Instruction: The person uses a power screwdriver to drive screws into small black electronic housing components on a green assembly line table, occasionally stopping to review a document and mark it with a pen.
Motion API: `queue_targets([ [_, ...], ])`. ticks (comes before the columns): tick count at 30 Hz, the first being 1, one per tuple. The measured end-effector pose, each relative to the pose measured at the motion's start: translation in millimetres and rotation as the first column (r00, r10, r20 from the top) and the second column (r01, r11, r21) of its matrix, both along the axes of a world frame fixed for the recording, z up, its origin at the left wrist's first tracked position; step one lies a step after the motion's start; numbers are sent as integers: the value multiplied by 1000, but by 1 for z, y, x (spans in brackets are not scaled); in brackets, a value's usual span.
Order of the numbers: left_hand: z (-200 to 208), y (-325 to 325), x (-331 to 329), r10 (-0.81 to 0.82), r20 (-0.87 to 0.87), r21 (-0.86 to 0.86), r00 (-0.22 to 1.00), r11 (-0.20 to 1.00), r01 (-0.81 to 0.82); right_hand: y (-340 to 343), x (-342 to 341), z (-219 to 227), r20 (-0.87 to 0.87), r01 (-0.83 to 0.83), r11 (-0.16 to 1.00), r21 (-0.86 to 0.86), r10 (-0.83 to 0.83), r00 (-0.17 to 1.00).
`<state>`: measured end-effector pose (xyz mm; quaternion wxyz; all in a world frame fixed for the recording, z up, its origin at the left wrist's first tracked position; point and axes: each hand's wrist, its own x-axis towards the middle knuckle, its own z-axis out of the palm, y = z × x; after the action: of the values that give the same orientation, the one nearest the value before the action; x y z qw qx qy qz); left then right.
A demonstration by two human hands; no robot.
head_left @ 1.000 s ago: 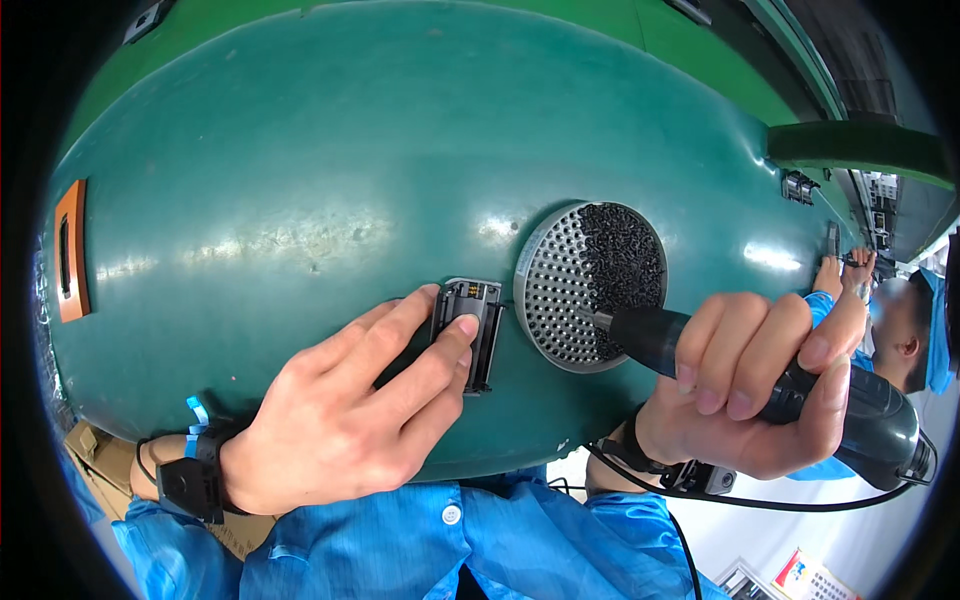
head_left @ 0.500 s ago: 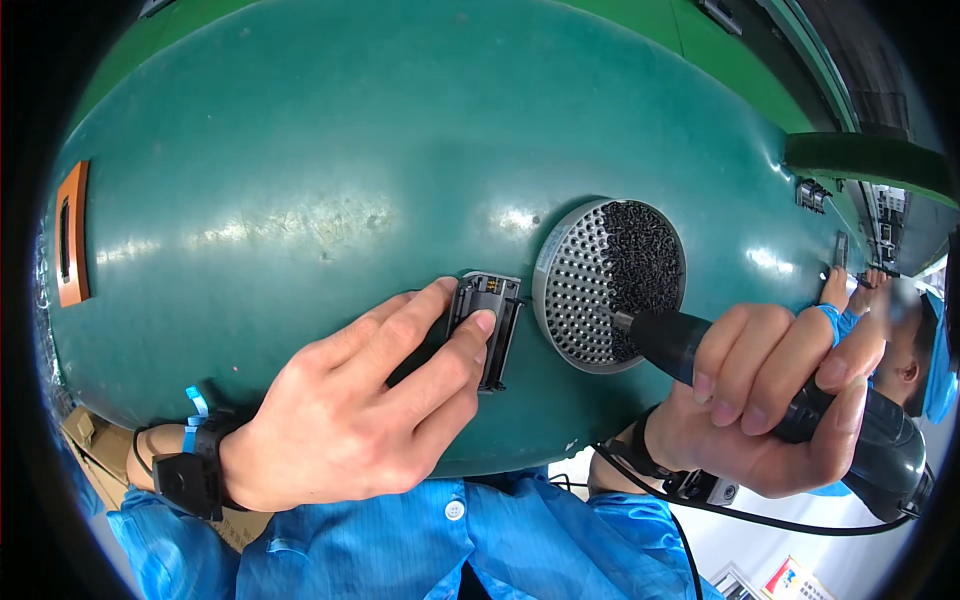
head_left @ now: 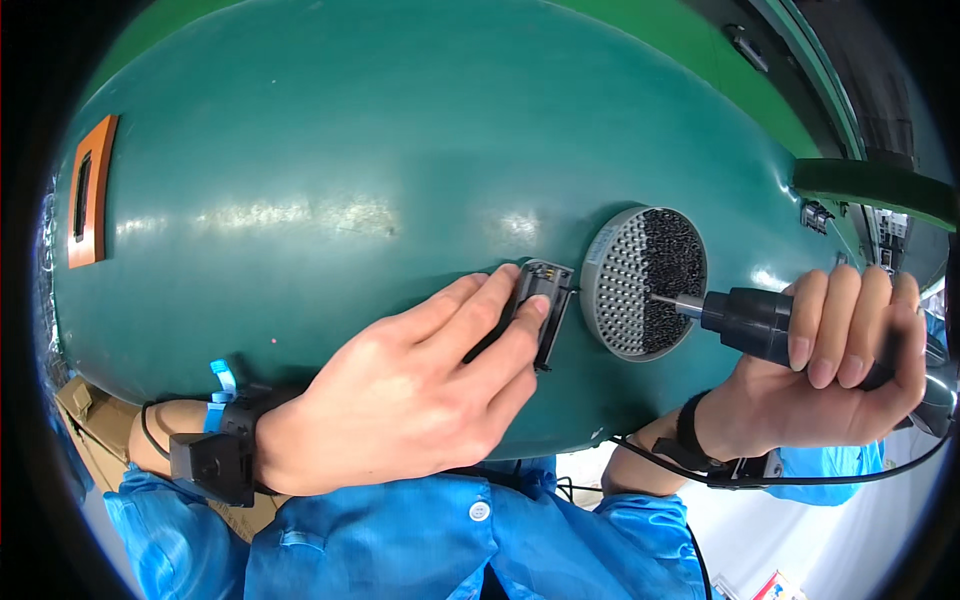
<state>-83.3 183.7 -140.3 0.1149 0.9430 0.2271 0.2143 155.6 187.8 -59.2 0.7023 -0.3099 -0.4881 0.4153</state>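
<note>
My left hand [head_left: 425, 375] holds a black plastic housing [head_left: 548, 285] on the green table, with fingers along its left side and a fingertip on its top. Small gold contacts show at the housing's far end. My right hand [head_left: 835, 370] is wrapped around a black electric screwdriver [head_left: 750, 320], held nearly level and pointing left. Its thin bit reaches over a round grey tray [head_left: 592, 300] just right of the housing. Small black screws [head_left: 675, 275] crowd the tray's right half, while its left half shows rows of holes. Whether the bit touches a screw I cannot tell.
An orange block with a dark slot [head_left: 97, 190] lies at the table's far left. Small black parts [head_left: 816, 217] sit at the right edge near a dark green curved bar [head_left: 870, 185]. The screwdriver's cable [head_left: 800, 483] hangs below my right wrist. A cardboard box [head_left: 95, 420] stands lower left.
The view has shifted, so the tray and housing appear further right. My right hand has drawn the screwdriver rightward and levelled it; more of its bit shows. My left hand keeps the housing.
</note>
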Motion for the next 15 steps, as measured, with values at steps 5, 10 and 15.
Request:
queue_targets([
  [5, -8, -1, 0, 17, 52, -4, 999, 1000, -17, 5, -42, -8, 65, -99, 995, -15, 99, 993],
  [10, -11, -3, 1, 31, 49, -20, 998, 999, -30, 5, -47, -22, 144, -194, 981, -20, 195, 970],
  [15, -12, -4, 4, 41, 79, -30, 996, 999, -39, 6, -54, -27, 146, -196, 979, -49, 202, 969],
])
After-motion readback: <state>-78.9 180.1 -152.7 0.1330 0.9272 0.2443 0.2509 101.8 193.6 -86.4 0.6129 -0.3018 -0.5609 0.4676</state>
